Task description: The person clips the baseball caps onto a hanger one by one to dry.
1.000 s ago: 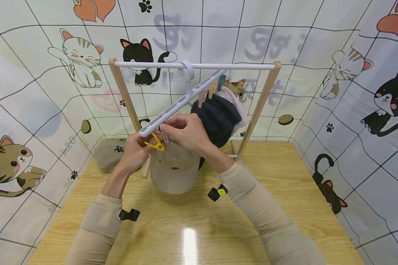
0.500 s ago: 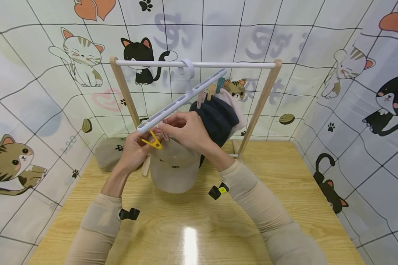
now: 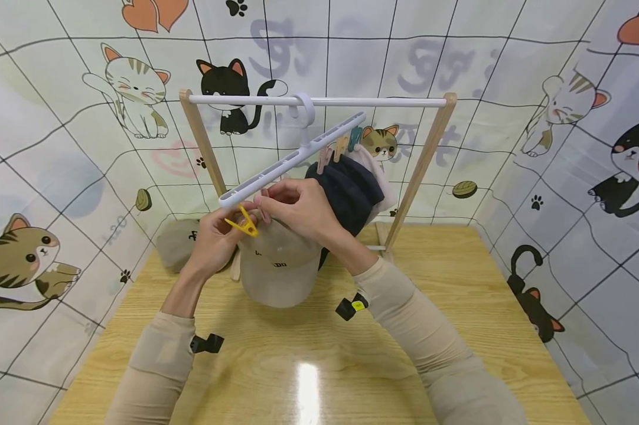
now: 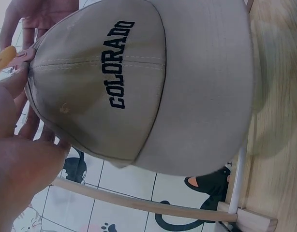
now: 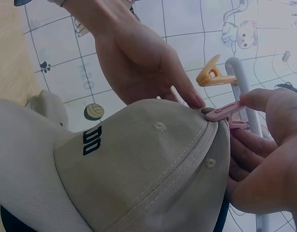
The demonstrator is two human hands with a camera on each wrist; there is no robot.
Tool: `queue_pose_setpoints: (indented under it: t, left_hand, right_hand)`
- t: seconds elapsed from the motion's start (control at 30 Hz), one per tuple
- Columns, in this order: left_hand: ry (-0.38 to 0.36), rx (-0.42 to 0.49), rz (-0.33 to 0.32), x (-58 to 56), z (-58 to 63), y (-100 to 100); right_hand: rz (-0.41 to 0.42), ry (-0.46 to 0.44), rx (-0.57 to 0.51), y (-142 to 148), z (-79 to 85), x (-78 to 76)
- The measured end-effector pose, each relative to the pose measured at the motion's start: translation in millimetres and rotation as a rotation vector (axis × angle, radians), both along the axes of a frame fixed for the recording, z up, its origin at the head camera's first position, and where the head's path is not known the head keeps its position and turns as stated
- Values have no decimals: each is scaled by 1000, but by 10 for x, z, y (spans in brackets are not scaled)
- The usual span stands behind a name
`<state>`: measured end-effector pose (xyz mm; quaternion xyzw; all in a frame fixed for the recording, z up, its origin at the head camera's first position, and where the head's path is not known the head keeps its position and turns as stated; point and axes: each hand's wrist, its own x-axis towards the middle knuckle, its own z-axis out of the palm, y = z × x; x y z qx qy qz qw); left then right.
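A beige baseball cap [image 3: 282, 271] with dark lettering hangs below the left end of a white clip hanger [image 3: 271, 173]. My left hand [image 3: 217, 236] pinches the top of its crown, fingertips close to the pink clothespin [image 5: 222, 112]. Thumb and fingers of my right hand [image 3: 305, 211] grip that clothespin, whose tip lies at the crown's peak in the right wrist view. Beside it, a yellow clothespin [image 3: 245, 225] juts from the hanger, in front of my left fingers. In the left wrist view, the cap's front reads COLORADO.
The hanger hooks over the white bar [image 3: 372, 103] of a wooden-legged rack [image 3: 421, 171]. A navy cap [image 3: 346, 192] and a pale pink one [image 3: 380, 177] hang on its right half from several clothespins. Another beige cap [image 3: 175, 245] lies on the wooden table [image 3: 266, 378] at back left.
The hanger's left end has risen slightly and swung a little left, the yellow clothespin moving with it. Both hands keep their hold at the cap's top.
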<state>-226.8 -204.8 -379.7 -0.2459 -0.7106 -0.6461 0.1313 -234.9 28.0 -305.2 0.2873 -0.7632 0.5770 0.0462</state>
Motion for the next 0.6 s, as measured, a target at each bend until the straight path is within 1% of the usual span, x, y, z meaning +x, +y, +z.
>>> queue_pose_setpoints:
  t: [0.1, 0.17, 0.33, 0.47, 0.6]
  left_hand:
    - [17, -36, 32, -1, -16, -45]
    - [11, -18, 27, 7, -28, -76]
    - [-5, 28, 43, 31, -71, -167]
    - [-6, 35, 64, 59, -126, -280]
    - [-33, -4, 123, 110, -190, -425]
  right_hand:
    - [2, 2, -4, -1, -2, 2]
    - [3, 4, -7, -5, 1, 7]
    - [18, 5, -24, -15, 11, 19]
    - [39, 6, -47, -17, 17, 20]
    - [56, 15, -56, -15, 18, 22]
